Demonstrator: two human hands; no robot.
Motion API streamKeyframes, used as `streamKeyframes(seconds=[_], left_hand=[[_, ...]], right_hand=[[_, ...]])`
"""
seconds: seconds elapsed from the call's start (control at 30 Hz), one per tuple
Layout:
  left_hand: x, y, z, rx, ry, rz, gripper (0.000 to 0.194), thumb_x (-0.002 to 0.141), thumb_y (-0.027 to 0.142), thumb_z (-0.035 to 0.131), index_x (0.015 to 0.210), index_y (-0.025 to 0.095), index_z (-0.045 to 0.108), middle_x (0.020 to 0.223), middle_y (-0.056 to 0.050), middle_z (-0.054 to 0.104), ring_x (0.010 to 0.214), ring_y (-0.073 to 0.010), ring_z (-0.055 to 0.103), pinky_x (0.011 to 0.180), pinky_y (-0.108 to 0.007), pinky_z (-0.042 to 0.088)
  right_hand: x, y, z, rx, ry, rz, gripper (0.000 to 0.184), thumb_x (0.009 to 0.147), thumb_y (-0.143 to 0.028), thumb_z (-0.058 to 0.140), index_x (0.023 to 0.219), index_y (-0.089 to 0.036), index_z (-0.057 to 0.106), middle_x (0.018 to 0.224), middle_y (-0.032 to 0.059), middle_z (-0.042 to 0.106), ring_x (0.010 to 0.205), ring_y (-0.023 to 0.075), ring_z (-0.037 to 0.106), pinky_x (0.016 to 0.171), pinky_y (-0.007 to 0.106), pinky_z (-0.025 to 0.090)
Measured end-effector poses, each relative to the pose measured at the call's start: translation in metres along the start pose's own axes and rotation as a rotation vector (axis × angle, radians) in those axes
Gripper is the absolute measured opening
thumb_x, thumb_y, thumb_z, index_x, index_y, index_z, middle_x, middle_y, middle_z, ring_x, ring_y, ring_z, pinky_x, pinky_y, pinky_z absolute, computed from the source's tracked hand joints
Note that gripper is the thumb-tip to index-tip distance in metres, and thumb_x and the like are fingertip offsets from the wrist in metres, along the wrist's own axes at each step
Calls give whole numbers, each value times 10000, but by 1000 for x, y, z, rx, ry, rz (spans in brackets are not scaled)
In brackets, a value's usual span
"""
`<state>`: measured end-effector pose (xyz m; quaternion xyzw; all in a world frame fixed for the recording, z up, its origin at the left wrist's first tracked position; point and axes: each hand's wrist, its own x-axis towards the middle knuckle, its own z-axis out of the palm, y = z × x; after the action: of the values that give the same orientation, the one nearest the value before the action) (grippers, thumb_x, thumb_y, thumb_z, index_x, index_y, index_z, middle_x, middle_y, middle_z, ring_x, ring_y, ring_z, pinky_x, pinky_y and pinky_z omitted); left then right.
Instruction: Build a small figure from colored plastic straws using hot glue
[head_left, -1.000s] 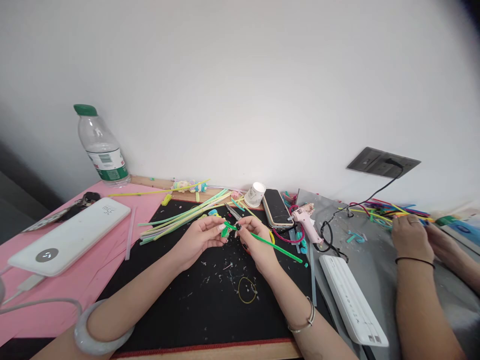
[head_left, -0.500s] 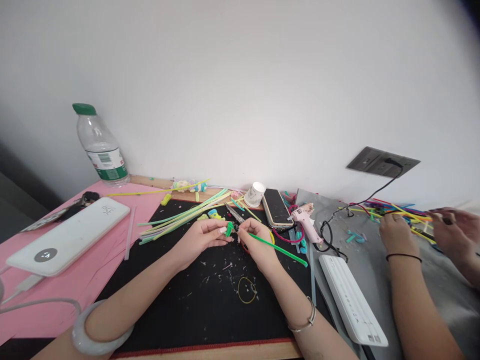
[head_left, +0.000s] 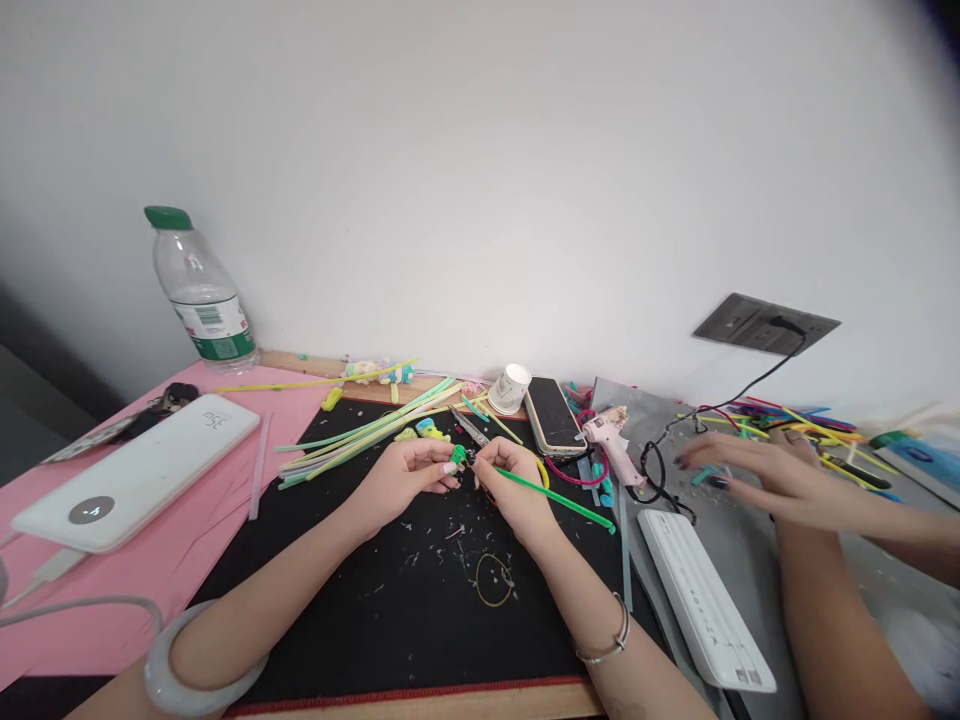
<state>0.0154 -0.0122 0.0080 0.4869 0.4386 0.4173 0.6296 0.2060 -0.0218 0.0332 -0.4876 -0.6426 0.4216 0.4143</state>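
Over the black mat, my left hand pinches a small bent bundle of green pipe cleaner. Close beside it, my right hand is closed with thumb and fingers together on the green pipe cleaner, whose straight length runs out to the right past the knuckles. A small dark bit shows between the fingertips, too small to make out. Just behind the hands lie scissors, their handles partly hidden by my right hand. Small yellow and blue fuzzy pieces rest behind my left fingers.
Loose pale pipe cleaners, a paper cup, a phone and a pink glue gun lie behind. A power bank is left, a bottle behind it. At right are a power strip and another person's hands.
The green bundle in my left hand has turned slightly and looks more compact. At the right, the other person's one hand has reached leftward across their other arm, uncovering a blue-and-white packet.
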Motion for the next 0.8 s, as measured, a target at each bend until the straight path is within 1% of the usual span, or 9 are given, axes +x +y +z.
streamKeyframes(seconds=[0.1, 0.13, 0.17, 0.2, 0.3, 0.5, 0.7, 0.77, 0.8], left_hand=[[-1, 0, -1, 10, -31, -1, 338, 699, 334, 736, 974, 151, 664, 856, -49, 714, 681, -147, 651, 697, -308, 541], [-1, -1, -2, 5, -46, 6, 324, 709, 331, 728, 974, 155, 665, 864, -47, 712, 684, -141, 645, 702, -304, 539], [-1, -2, -2, -5, -58, 12, 312, 716, 327, 724, 972, 158, 667, 875, -46, 710, 693, -137, 641, 710, -300, 538], [0, -3, -3, -15, -68, 16, 302, 721, 322, 722, 971, 162, 667, 886, -45, 708, 706, -135, 639, 718, -297, 537], [1, -7, -5, -42, -86, 15, 292, 730, 313, 721, 975, 166, 661, 896, -45, 703, 734, -137, 639, 735, -296, 532], [0, -7, -6, -53, -106, 1, 298, 729, 326, 726, 971, 170, 649, 913, -54, 709, 775, -159, 657, 760, -316, 526], [-2, 2, -2, -21, -93, -8, 296, 723, 369, 725, 923, 161, 658, 741, -27, 683, 713, -151, 637, 708, -291, 515], [-2, 3, -2, -15, -91, 6, 281, 751, 405, 694, 886, 160, 665, 702, -19, 660, 690, -144, 626, 685, -275, 508], [-2, 3, -2, -7, -89, 15, 277, 764, 418, 678, 860, 158, 667, 691, -16, 649, 680, -140, 620, 673, -267, 505]], right_hand=[[-4, -5, -74, -29, 13, -39, 184, 801, -341, 576, 669, -212, 575, 592, -27, 536, 577, 116, 476, 507, 239, 336], [-3, -4, -104, -50, 15, -61, 151, 735, -301, 664, 637, -228, 576, 596, -23, 541, 593, 128, 473, 505, 245, 336], [-1, -2, -134, -137, -75, -113, 173, 628, -229, 766, 630, -245, 593, 630, -12, 568, 619, 144, 476, 508, 256, 344], [1, 3, -161, -219, -95, -185, 267, 517, -153, 833, 639, -257, 619, 653, -8, 585, 624, 150, 463, 504, 260, 332], [12, 21, -207, -377, -106, -311, 443, 421, -34, 866, 743, -280, 688, 750, 9, 626, 671, 168, 443, 533, 267, 305], [32, 41, -210, -281, -89, -260, 450, 470, 64, 817, 755, -254, 676, 561, -47, 574, 474, 100, 340, 489, 266, 221], [31, 48, -235, -226, -117, -248, 520, 445, 40, 824, 823, -289, 683, 437, -98, 514, 377, 64, 272, 453, 247, 232], [25, 42, -215, -219, -82, -244, 404, 496, -25, 835, 768, -274, 670, 423, -92, 503, 379, 60, 295, 447, 233, 285], [22, 37, -194, -191, -96, -212, 319, 544, -84, 837, 738, -264, 659, 443, -77, 527, 397, 69, 352, 454, 228, 333]])
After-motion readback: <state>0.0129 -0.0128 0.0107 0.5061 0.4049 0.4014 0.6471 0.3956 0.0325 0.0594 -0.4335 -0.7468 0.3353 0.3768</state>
